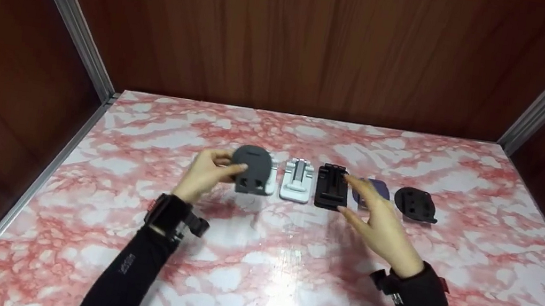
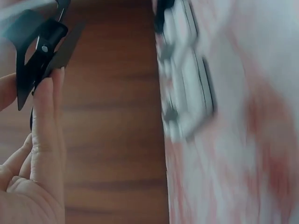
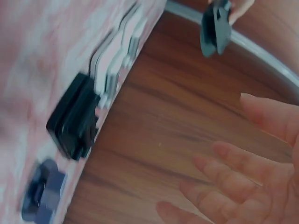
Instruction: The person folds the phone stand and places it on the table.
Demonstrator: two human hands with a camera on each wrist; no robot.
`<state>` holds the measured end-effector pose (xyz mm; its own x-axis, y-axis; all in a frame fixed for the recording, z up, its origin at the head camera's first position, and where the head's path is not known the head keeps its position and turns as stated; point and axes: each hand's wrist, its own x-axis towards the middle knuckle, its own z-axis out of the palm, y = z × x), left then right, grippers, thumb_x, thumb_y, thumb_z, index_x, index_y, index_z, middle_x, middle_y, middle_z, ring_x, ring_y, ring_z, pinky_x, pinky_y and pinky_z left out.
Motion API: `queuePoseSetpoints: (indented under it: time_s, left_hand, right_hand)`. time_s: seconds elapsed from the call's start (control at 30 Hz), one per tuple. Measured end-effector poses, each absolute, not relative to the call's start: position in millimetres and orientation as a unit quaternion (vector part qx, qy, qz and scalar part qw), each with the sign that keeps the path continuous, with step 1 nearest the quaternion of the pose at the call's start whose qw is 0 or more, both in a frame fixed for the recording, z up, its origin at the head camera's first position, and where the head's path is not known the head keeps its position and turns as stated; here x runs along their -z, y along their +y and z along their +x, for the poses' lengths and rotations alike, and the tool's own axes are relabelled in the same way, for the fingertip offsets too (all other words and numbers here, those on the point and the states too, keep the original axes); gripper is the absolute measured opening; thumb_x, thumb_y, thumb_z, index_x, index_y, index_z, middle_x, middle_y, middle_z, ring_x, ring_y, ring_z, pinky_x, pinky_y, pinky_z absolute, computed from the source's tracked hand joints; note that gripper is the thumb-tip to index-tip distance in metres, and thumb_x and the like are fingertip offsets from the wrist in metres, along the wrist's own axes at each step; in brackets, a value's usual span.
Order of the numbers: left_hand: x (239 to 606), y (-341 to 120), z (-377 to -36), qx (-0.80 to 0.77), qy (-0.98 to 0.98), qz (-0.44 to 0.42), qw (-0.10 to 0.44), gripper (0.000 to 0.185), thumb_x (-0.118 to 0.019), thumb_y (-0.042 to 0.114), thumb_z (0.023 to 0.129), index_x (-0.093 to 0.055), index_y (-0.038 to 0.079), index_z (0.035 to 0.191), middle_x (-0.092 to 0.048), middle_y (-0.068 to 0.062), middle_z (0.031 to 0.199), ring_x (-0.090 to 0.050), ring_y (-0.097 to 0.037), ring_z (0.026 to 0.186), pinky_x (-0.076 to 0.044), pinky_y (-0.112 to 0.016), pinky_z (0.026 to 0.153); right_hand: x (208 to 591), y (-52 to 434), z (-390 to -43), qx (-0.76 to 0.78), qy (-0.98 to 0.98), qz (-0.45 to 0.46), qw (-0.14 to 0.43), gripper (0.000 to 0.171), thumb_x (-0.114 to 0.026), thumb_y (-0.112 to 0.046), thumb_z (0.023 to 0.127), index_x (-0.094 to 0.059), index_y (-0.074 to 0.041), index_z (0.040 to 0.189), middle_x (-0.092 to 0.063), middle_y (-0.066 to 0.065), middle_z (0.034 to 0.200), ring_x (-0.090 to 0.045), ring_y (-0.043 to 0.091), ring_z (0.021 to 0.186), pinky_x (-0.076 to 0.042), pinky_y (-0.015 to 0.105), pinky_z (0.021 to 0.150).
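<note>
- Light falls from overhead, even and fairly bright, leaving a white glare patch on the glossy marbled surface (image 1: pixel 288 263) at its near middle.
- Soft, short shadows lie under the left hand (image 1: pixel 207 175) and the right hand (image 1: pixel 383 226), and beneath the row of small stands.
- The wooden walls (image 1: pixel 311 40) stay dim and dark toward the left and right edges.
- The head view is fairly sharp, with straight rails splaying outward at the corners.
- Both wrist views are smeared: the white stand (image 2: pixel 187 88) is streaked, and the black stand (image 3: pixel 74 121) is soft.
</note>
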<state>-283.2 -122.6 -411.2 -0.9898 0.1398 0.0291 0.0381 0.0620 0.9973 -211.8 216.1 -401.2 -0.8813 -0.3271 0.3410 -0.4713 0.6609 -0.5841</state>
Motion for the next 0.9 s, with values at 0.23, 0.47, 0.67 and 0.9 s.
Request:
queuePoseSetpoints:
  time_s: [0.23, 0.47, 0.67, 0.9]
  left_hand:
    - [416.9, -147.5, -307.8, -0.615, 0.787, 0.008, 0.039, 0.04, -0.07, 0.011, 0.09, -0.06, -0.01, 0.123, -0.067, -0.024, 0.109, -0.069, -0.016, 0.079, -0.058, -0.027, 0.072]
    - [425.8, -156.9, -329.5, -0.498, 0.866, -0.028, 0.04, 0.041, -0.071, 0.018, 0.09, -0.063, -0.005, 0.122, -0.067, -0.021, 0.112, -0.068, -0.032, 0.087, -0.058, -0.038, 0.073]
    - [429.4, -162.2, -341.1, -0.443, 0.895, -0.033, 0.042, 0.037, -0.071, 0.022, 0.09, -0.068, -0.005, 0.114, -0.069, -0.02, 0.108, -0.066, -0.027, 0.088, -0.049, -0.024, 0.07]
    - [433.3, -168.0, -346.2, -0.444, 0.893, -0.045, 0.066, 0.046, -0.071, 0.021, 0.089, -0.061, -0.01, 0.122, -0.061, -0.025, 0.122, -0.063, -0.027, 0.095, -0.052, -0.03, 0.08]
  right_hand:
    - [404.4, 222.0, -214.0, -0.28, -0.928, 0.225, 0.1, 0.071, -0.066, -0.015, 0.094, -0.028, -0.005, 0.153, -0.018, 0.018, 0.158, -0.01, 0.038, 0.144, -0.015, 0.061, 0.113]
    - [407.4, 223.4, -215.5, -0.251, -0.937, 0.225, 0.095, 0.075, -0.068, -0.01, 0.091, -0.026, -0.005, 0.153, -0.014, 0.019, 0.159, -0.008, 0.041, 0.144, -0.014, 0.065, 0.111]
    - [408.0, 224.2, -215.8, -0.241, -0.939, 0.227, 0.09, 0.076, -0.069, -0.01, 0.091, -0.026, -0.004, 0.153, -0.013, 0.019, 0.159, -0.008, 0.041, 0.144, -0.014, 0.066, 0.11]
    - [406.7, 225.5, -215.4, -0.234, -0.94, 0.23, 0.091, 0.074, -0.068, -0.016, 0.092, -0.027, -0.003, 0.152, -0.012, 0.021, 0.159, -0.008, 0.042, 0.144, -0.016, 0.068, 0.108]
